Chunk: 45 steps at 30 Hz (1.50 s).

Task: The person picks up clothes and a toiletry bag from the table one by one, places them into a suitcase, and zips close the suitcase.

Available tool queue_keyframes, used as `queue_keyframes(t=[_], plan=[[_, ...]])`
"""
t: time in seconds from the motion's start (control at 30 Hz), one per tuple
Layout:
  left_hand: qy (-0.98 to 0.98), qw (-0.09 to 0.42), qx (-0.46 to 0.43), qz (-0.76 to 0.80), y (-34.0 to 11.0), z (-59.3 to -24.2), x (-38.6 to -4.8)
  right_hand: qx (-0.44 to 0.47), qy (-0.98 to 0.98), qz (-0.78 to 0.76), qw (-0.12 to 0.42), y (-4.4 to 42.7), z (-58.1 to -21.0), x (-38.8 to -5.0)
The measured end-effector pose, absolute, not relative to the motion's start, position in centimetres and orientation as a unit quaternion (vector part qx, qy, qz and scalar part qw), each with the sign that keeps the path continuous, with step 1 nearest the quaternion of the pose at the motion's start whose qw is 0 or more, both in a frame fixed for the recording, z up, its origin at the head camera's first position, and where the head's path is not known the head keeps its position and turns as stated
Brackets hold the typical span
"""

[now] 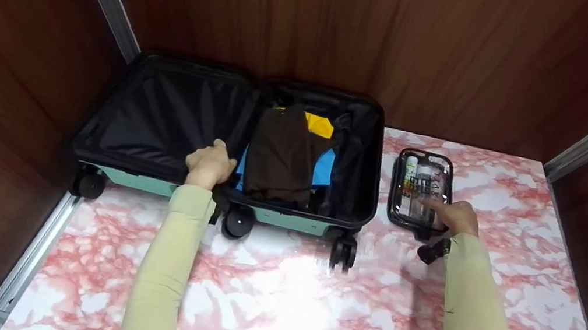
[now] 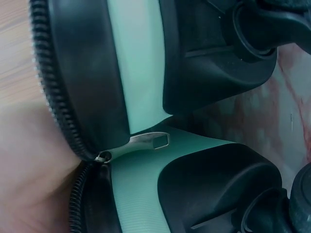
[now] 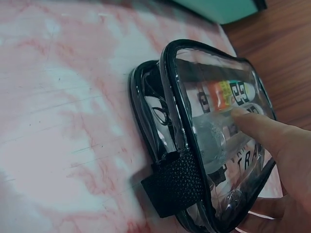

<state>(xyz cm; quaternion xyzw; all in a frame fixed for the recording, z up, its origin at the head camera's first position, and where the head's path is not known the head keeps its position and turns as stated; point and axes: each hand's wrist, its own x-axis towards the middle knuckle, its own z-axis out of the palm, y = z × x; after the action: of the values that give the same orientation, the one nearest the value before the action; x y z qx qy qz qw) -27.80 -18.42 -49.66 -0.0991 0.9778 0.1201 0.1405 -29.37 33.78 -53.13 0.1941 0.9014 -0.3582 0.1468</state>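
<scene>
A green suitcase (image 1: 296, 223) lies spread out on the floor, its black-lined left half (image 1: 160, 114) beside the packed right half. My left hand (image 1: 210, 163) rests at the suitcase's front edge near the hinge; its fingertips are hidden in the left wrist view. At the right, my right hand (image 1: 460, 216) grips the side of a clear pouch (image 1: 421, 191) with black edging. The thumb presses on its transparent top, the other fingers at its side, partly hidden. Inside the pouch show a white tube with an orange and yellow label (image 3: 223, 94) and a clear bottle (image 3: 214, 141).
Brown folded clothing (image 1: 280, 157) lies in the suitcase's right half, over yellow cloth (image 1: 319, 125) and blue cloth (image 1: 323, 168). Black wheels (image 1: 239, 222) stick out at the front. Wood-grain panels (image 1: 327, 28) stand close behind. The floor (image 1: 272, 303) is red-and-white marbled.
</scene>
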Motion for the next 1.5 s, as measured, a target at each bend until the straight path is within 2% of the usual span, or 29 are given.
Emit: queue_keyframes(t=[0.63,0.97,1.3,1.5], plan=[[0.978,0.142,-0.102,0.117,-18.3,-49.5,-27.8,0.226,0.862,-0.419,0.174,33.4,-53.1,-29.3],[0.977,0.143,-0.101,0.118,-18.3,-49.5,-27.7,0.217,0.882,-0.388,0.160,33.1,-53.3,-29.3],[0.978,0.140,-0.101,0.119,-18.3,-49.5,-27.7,0.231,0.857,-0.435,0.153,32.9,-53.6,-29.6],[0.978,0.139,-0.103,0.118,-18.4,-49.6,-27.8,0.209,0.888,-0.393,0.117,32.5,-53.7,-29.6]])
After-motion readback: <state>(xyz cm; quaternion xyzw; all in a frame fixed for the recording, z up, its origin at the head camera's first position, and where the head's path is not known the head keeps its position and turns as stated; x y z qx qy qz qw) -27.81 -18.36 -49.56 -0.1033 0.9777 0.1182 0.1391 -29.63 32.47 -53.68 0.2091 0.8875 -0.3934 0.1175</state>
